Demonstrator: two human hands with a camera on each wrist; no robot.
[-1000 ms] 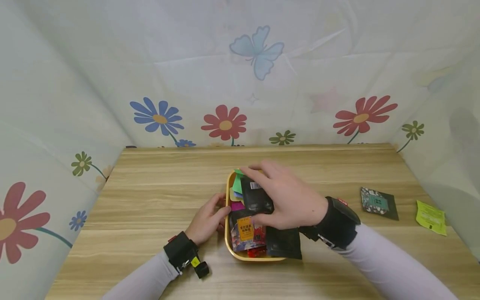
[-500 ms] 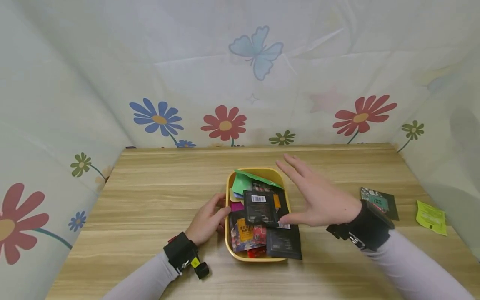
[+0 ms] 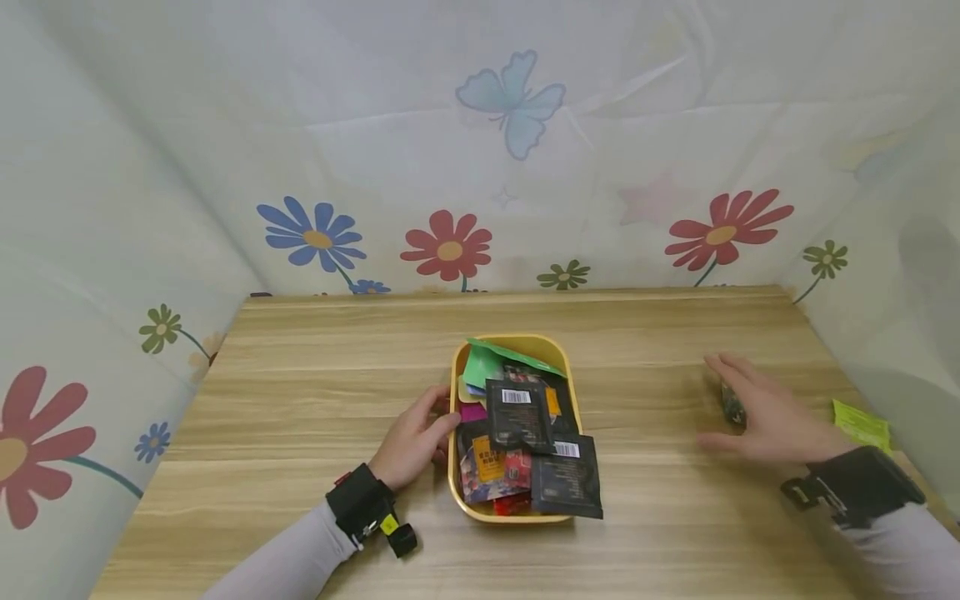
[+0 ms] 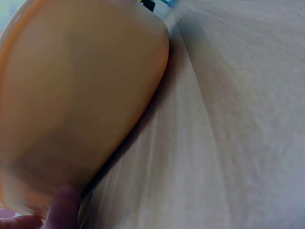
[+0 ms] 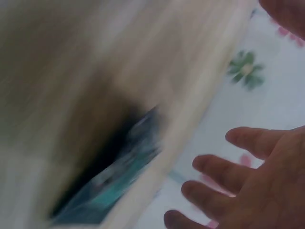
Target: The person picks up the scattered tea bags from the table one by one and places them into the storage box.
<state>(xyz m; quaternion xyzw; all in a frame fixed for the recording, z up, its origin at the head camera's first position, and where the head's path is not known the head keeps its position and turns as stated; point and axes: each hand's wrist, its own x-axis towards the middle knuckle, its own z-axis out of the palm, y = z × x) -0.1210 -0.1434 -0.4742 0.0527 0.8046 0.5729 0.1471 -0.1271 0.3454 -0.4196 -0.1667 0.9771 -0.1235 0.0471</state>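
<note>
A yellow plastic basket (image 3: 455, 475), heaped with small sachets, stands mid-table. My left hand (image 3: 408, 437) holds its left side, the thumb at the rim and fingers against the outer wall (image 4: 86, 95). On top of the heap lie a black sachet (image 3: 517, 425) with a barcode and another black sachet (image 3: 567, 487) overhanging the front right rim; a green packet (image 3: 483, 367) is at the back. At the right, my right hand (image 3: 776, 417) spreads its fingers over a dark sachet with a teal label (image 5: 116, 186), mostly hidden from the head view, holding nothing.
A lime-green sachet (image 3: 861, 423) lies at the table's right side, partly behind the right hand and wrist strap. The wooden table (image 3: 322, 350) meets a flower-printed cloth (image 3: 600, 167) at the back and sides.
My right hand has let go of the black sachet on the heap in the basket and moved right, over the teal-labelled sachet. The left hand and basket have stayed in place.
</note>
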